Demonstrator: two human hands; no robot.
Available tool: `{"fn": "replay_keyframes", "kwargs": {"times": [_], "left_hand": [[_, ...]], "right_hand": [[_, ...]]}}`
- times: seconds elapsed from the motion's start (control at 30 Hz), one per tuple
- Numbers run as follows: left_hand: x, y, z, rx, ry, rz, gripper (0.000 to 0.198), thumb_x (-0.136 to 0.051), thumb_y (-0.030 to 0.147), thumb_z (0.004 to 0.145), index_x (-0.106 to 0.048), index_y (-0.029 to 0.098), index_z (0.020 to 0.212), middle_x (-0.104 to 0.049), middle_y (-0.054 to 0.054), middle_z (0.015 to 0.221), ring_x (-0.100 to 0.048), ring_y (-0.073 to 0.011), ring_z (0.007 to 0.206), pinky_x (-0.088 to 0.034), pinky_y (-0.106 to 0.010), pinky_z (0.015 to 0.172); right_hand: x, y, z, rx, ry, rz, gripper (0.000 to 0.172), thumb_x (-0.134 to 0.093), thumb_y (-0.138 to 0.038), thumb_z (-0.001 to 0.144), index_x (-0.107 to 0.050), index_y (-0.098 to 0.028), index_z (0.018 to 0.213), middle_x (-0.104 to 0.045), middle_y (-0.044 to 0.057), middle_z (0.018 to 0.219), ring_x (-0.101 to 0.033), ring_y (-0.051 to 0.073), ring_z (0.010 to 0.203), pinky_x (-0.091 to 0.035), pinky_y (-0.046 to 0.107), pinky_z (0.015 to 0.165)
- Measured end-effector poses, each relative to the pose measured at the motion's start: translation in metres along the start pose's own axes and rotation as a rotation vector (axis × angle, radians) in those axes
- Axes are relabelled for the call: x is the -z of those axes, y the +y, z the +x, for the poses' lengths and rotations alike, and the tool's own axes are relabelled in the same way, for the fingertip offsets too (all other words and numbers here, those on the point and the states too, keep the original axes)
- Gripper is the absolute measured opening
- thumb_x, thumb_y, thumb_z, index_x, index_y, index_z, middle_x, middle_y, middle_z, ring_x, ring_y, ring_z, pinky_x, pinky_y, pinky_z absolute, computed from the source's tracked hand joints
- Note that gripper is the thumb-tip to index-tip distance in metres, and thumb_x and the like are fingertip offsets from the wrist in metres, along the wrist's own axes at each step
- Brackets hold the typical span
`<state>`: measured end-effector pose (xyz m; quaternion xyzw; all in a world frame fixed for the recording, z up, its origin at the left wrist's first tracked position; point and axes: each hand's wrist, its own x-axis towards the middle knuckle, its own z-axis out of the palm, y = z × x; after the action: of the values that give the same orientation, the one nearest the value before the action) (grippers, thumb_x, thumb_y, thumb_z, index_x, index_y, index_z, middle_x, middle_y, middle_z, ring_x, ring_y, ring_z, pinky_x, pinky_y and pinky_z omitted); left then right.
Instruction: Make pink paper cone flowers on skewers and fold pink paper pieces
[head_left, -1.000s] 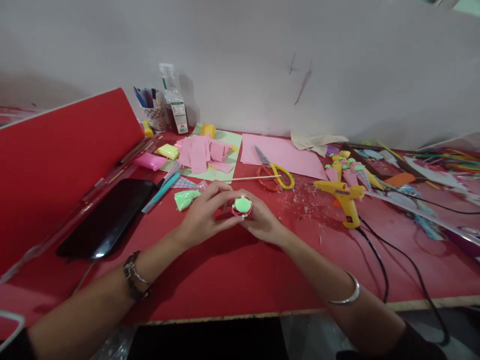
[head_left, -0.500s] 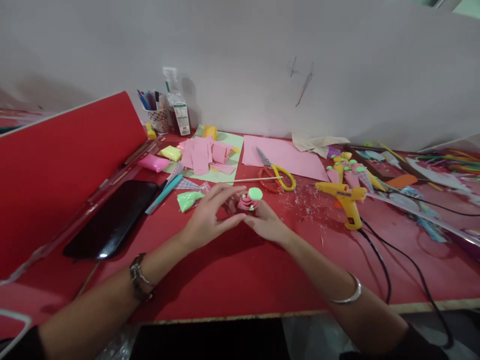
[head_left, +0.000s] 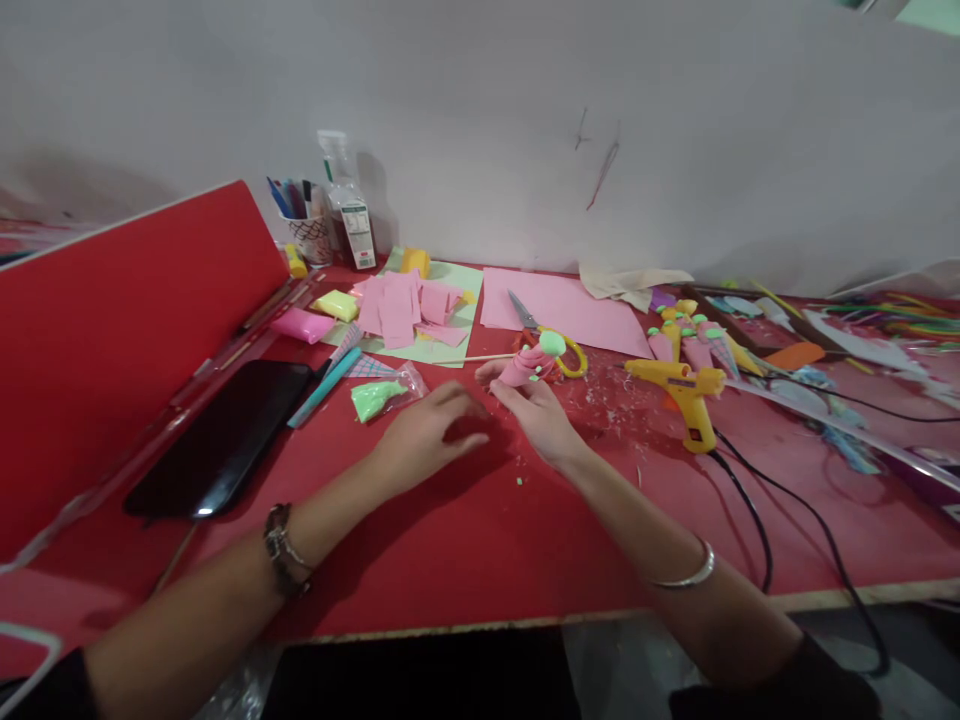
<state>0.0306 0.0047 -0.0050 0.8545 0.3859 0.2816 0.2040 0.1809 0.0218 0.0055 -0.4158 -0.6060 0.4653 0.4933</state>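
Note:
My right hand [head_left: 534, 412] holds a small pink paper cone topped with a green ball [head_left: 534, 360], lifted over the red table [head_left: 465, 560] and tilted toward the scissors [head_left: 551, 345]. My left hand [head_left: 427, 435] rests low on the table just left of it, fingers loosely spread, holding nothing. A tiny green crumb [head_left: 519, 481] lies on the table below my right hand. A bag of green clay [head_left: 379, 395] sits just beyond my left hand.
A yellow glue gun [head_left: 686, 390] with a black cord lies to the right, beside several finished pink cones [head_left: 694, 340]. Pink paper pieces [head_left: 409, 305], a pink sheet [head_left: 581, 310], a black phone [head_left: 214, 435], a pen cup [head_left: 309, 235] and a red board [head_left: 112, 320] surround the hands.
My right hand carried the pink cone away to the right and farther back, toward the scissors. My left hand let go of it and dropped to the table.

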Motion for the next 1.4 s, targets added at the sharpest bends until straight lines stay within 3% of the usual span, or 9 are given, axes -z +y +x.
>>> {"fn": "replay_keyframes", "kwargs": {"times": [0.1, 0.17, 0.37, 0.57, 0.77, 0.93, 1.17, 1.4], "left_hand": [[-0.008, 0.008, -0.001, -0.107, -0.208, 0.008, 0.022, -0.055, 0.026, 0.076, -0.057, 0.019, 0.097, -0.055, -0.004, 0.097, -0.054, -0.0152, 0.086, -0.045, -0.027, 0.073], [-0.013, 0.015, 0.000, -0.138, -0.272, 0.044, 0.025, -0.057, 0.030, 0.074, -0.059, 0.020, 0.096, -0.057, -0.004, 0.095, -0.054, -0.0172, 0.087, -0.045, -0.029, 0.075], [-0.026, 0.027, 0.001, -0.170, -0.284, 0.099, 0.016, -0.052, 0.022, 0.078, -0.062, 0.018, 0.090, -0.060, -0.004, 0.086, -0.056, -0.0150, 0.080, -0.046, -0.026, 0.071], [-0.030, 0.029, 0.001, -0.215, -0.233, 0.290, 0.005, -0.056, 0.018, 0.074, -0.060, 0.015, 0.073, -0.062, -0.003, 0.074, -0.058, -0.0168, 0.068, -0.045, -0.027, 0.058], [-0.019, 0.021, -0.002, -0.322, -0.059, 0.201, 0.008, -0.055, 0.023, 0.076, -0.058, 0.019, 0.070, -0.063, 0.002, 0.068, -0.058, -0.0123, 0.062, -0.043, -0.024, 0.058], [0.000, 0.012, -0.002, -0.389, 0.224, 0.043, 0.013, -0.047, 0.023, 0.081, -0.057, 0.017, 0.074, -0.064, 0.000, 0.069, -0.057, -0.0092, 0.060, -0.043, -0.019, 0.055], [0.011, 0.012, -0.002, -0.207, 0.483, -0.054, 0.003, -0.053, 0.018, 0.077, -0.056, 0.017, 0.078, -0.064, 0.001, 0.070, -0.056, -0.0066, 0.061, -0.046, -0.016, 0.059], [0.015, 0.009, 0.000, -0.095, 0.569, -0.125, 0.003, -0.055, 0.017, 0.075, -0.057, 0.017, 0.077, -0.062, 0.003, 0.069, -0.053, -0.0059, 0.055, -0.045, -0.017, 0.056]], "right_hand": [[0.000, 0.000, 0.001, -0.037, 0.045, 0.015, 0.008, -0.049, -0.022, 0.068, -0.055, -0.020, 0.073, -0.057, 0.000, 0.079, -0.051, 0.012, 0.079, -0.039, 0.030, 0.078], [0.000, 0.001, 0.002, -0.066, 0.063, 0.023, 0.008, -0.049, -0.023, 0.067, -0.055, -0.019, 0.072, -0.056, 0.000, 0.077, -0.051, 0.012, 0.077, -0.039, 0.029, 0.075], [-0.003, 0.004, 0.002, -0.120, 0.042, 0.122, 0.008, -0.050, -0.022, 0.062, -0.051, -0.018, 0.068, -0.050, -0.004, 0.064, -0.045, 0.008, 0.061, -0.036, 0.025, 0.064], [-0.003, -0.001, -0.001, -0.225, -0.011, 0.308, 0.015, -0.056, -0.022, 0.058, -0.048, -0.018, 0.070, -0.039, -0.009, 0.051, -0.032, 0.004, 0.045, -0.027, 0.021, 0.048], [0.000, -0.008, -0.004, -0.307, -0.200, 0.430, 0.026, -0.062, -0.033, 0.059, -0.045, -0.018, 0.072, -0.026, -0.013, 0.040, -0.017, 0.002, 0.036, -0.014, 0.019, 0.039], [0.003, -0.007, -0.005, -0.365, -0.386, 0.482, 0.036, -0.054, -0.047, 0.069, -0.034, -0.019, 0.059, -0.024, -0.012, 0.040, -0.013, 0.002, 0.034, -0.012, 0.019, 0.036], [-0.008, -0.005, -0.011, -0.406, -0.424, 0.455, 0.037, -0.056, -0.050, 0.066, -0.041, -0.017, 0.061, -0.037, -0.007, 0.048, -0.034, 0.005, 0.044, -0.026, 0.020, 0.044], [-0.010, 0.005, -0.011, -0.301, -0.495, 0.286, 0.035, -0.051, -0.050, 0.071, -0.043, -0.018, 0.062, -0.044, -0.005, 0.052, -0.040, 0.007, 0.048, -0.029, 0.024, 0.050]]}}
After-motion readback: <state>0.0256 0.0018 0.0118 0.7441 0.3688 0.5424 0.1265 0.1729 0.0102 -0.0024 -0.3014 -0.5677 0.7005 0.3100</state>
